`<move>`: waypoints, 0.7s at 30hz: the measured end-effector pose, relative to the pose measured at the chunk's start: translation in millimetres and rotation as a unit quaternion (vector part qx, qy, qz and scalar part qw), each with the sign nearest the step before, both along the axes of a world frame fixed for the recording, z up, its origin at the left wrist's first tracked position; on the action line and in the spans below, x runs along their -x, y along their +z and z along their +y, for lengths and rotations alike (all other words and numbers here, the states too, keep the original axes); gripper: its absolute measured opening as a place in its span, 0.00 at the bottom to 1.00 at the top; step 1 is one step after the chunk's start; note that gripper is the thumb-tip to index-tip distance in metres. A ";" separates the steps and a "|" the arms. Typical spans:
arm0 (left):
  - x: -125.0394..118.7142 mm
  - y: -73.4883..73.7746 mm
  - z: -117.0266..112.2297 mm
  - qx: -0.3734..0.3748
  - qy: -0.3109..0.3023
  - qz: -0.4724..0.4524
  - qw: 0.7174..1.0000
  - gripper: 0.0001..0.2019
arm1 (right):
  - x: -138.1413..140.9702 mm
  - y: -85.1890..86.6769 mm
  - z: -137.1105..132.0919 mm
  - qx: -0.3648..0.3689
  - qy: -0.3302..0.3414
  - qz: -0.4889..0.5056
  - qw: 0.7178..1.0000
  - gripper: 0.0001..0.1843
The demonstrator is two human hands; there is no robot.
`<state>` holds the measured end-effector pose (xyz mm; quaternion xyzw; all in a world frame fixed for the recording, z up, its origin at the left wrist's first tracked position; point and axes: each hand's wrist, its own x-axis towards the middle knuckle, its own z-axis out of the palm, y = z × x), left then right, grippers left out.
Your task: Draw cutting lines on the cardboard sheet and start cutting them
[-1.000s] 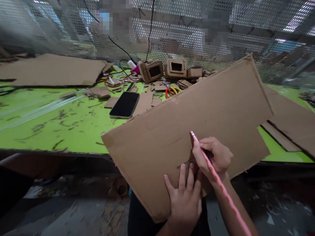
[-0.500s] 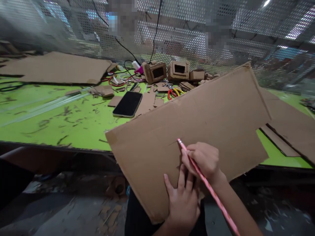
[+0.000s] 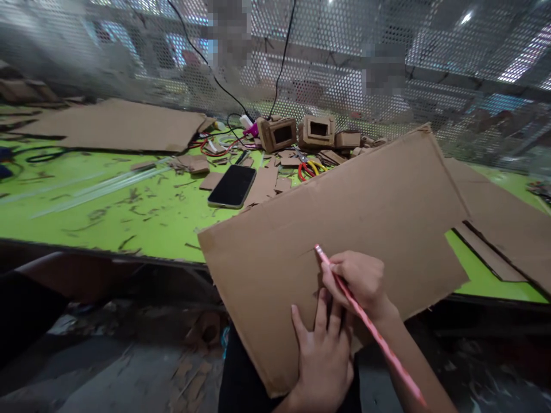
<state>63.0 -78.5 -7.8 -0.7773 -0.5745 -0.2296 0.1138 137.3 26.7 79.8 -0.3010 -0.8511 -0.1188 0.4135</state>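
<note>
A large brown cardboard sheet [image 3: 267, 275] rests tilted across my lap and the front edge of the green table. My left hand [image 3: 325, 355] lies flat on its lower part with the fingers spread. Just above, my right hand [image 3: 359, 281] is closed around a pink patterned pencil [image 3: 370, 324]. The pencil's upper end, with a pale band that looks like an eraser end, touches or nearly touches the sheet beside a faint short line. Its other end points down to the lower right. The right hand partly covers the left fingertips.
On the green table [image 3: 159, 229] lie a phone [image 3: 232, 186], pliers with red and yellow handles [image 3: 310, 168], cardboard scraps and clear sticks [image 3: 103, 186]. Small cardboard boxes [image 3: 316, 131] stand before a perforated metal screen [image 3: 344, 86]. Bigger cardboard sheets [image 3: 129, 126] flank both sides.
The view has shifted a little, so table things appear slightly farther right and lower. Both hands keep their holds; the pencil's end stays beside the faint line.
</note>
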 end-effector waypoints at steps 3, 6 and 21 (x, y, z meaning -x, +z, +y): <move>0.1 -1.0 0.0 0.005 0.007 -0.005 1.000 0.20 | -0.3 0.1 -0.2 -0.004 0.007 -0.016 1.000 0.12; 1.0 -0.9 0.5 -0.001 0.004 -0.006 1.000 0.22 | -0.3 -0.2 -0.5 -0.025 -0.053 0.020 0.998 0.12; 0.1 1.7 -0.1 -0.006 -0.003 -0.018 1.000 0.21 | 0.0 -0.5 0.4 0.017 0.020 0.013 1.000 0.12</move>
